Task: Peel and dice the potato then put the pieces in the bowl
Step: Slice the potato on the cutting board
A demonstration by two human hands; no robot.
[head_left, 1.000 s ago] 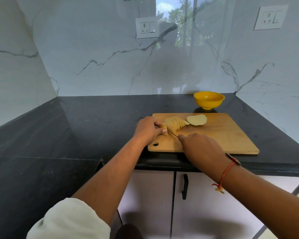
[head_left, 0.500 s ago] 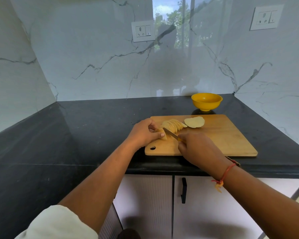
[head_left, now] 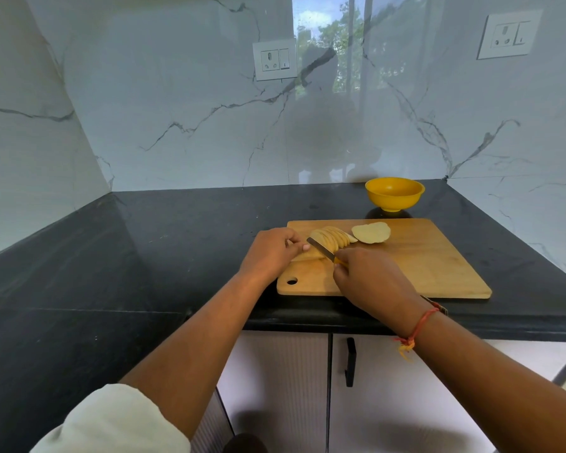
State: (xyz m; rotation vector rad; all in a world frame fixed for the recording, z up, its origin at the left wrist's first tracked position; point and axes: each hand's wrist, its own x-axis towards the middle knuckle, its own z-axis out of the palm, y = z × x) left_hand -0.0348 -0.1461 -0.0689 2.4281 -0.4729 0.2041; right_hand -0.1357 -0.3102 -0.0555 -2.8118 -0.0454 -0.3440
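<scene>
Potato (head_left: 310,255) on wooden cutting board (head_left: 438,266), partly sliced.
Its uncut end is held by the left hand's (head_left: 270,253) curled fingers at the board's left part; the knife (head_left: 321,248) is gripped by the right hand (head_left: 370,279), against the fanned slices (head_left: 334,237). A yellow bowl (head_left: 394,192) is set just behind the board.
</scene>
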